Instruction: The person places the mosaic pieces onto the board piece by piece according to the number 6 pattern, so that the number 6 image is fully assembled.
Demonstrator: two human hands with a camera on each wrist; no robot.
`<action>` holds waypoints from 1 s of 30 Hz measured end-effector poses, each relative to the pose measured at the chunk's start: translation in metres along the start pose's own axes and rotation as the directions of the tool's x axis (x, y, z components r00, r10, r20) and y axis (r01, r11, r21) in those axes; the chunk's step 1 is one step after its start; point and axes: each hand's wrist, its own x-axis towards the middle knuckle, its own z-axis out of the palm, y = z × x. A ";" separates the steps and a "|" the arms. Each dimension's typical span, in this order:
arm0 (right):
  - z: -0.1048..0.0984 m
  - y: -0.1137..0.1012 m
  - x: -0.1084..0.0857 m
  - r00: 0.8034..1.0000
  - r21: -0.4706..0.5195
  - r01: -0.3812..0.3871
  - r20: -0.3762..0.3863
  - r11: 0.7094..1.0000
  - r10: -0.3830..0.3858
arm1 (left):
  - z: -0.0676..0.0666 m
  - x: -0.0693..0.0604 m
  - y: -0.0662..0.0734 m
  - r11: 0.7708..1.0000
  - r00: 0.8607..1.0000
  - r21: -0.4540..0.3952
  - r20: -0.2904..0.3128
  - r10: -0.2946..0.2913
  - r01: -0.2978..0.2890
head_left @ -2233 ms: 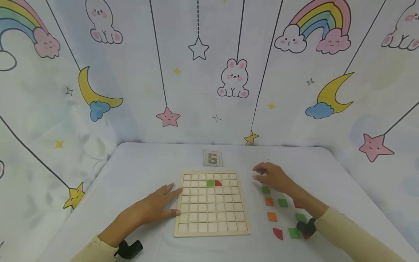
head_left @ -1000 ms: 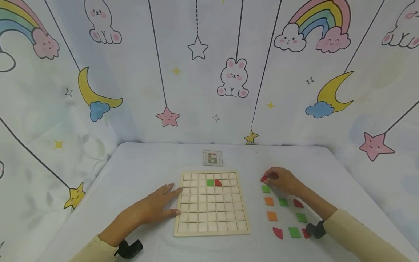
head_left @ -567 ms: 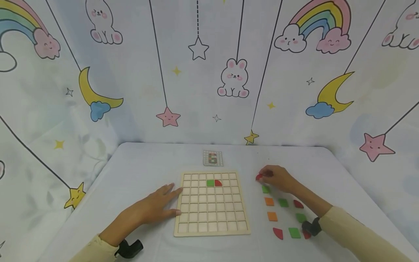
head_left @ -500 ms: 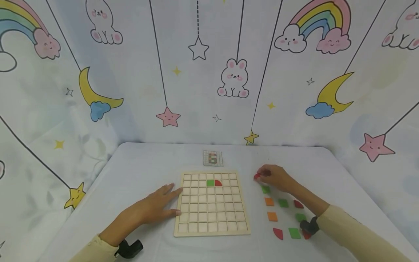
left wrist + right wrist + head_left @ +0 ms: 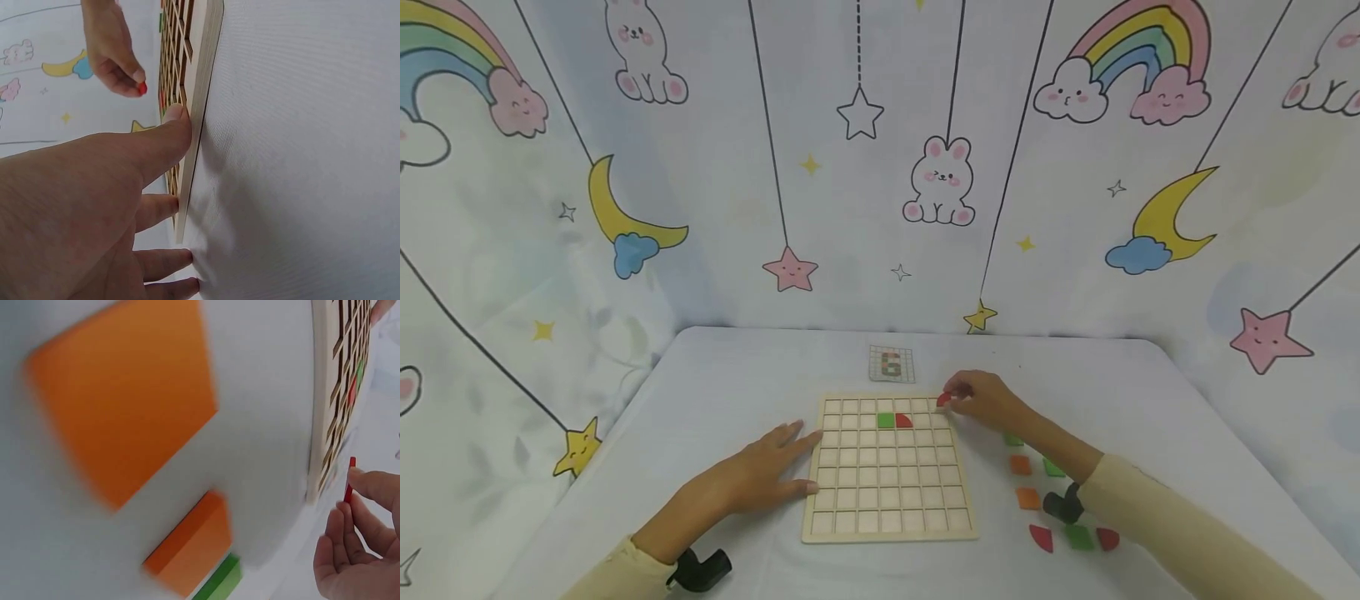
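A wooden grid board (image 5: 891,537) lies on the white table, holding a green square tile (image 5: 886,421) and, just right of it, a red quarter-circle tile (image 5: 903,421) in its second row. My left hand (image 5: 752,475) rests at the board's left edge, fingers spread, thumb and some fingertips touching the rim. Between thumb and fingertips my right hand (image 5: 988,400) pinches another red quarter-circle tile (image 5: 943,401), above the board's far right corner. In the right wrist view that tile (image 5: 350,478) appears edge-on. The left wrist view shows its red tip by the right hand (image 5: 115,62).
Right of the board lie loose tiles: orange squares (image 5: 1028,498), a green square (image 5: 1079,537), red quarter-circles (image 5: 1042,537) and others, some hidden beneath the right forearm. A small pattern card (image 5: 892,364) showing a 6-like figure lies behind the board. A printed cloth (image 5: 865,208) hangs behind.
My right hand has picked up a red quarter-circle tile from the table's right side and carried it left to the board's far right corner. The left hand has stayed at the board's edge.
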 end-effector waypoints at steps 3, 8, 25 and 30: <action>0.008 -0.015 0.005 0.999 0.012 0.037 0.005 0.999 -0.037 | 0.000 0.000 0.001 1.000 1.000 0.006 0.002 -0.008 0.008; 0.022 -0.035 0.013 0.993 0.032 0.110 0.026 0.993 -0.111 | -0.001 0.000 0.002 1.000 1.000 0.008 0.006 -0.019 0.019; 0.058 -0.080 0.031 0.971 0.096 0.194 0.121 0.976 -0.205 | 0.000 0.000 0.001 1.000 1.000 0.002 0.009 -0.009 0.009; 0.063 -0.083 0.031 0.967 0.078 0.204 0.142 0.976 -0.214 | 0.000 0.000 0.001 1.000 1.000 0.007 0.003 -0.011 0.011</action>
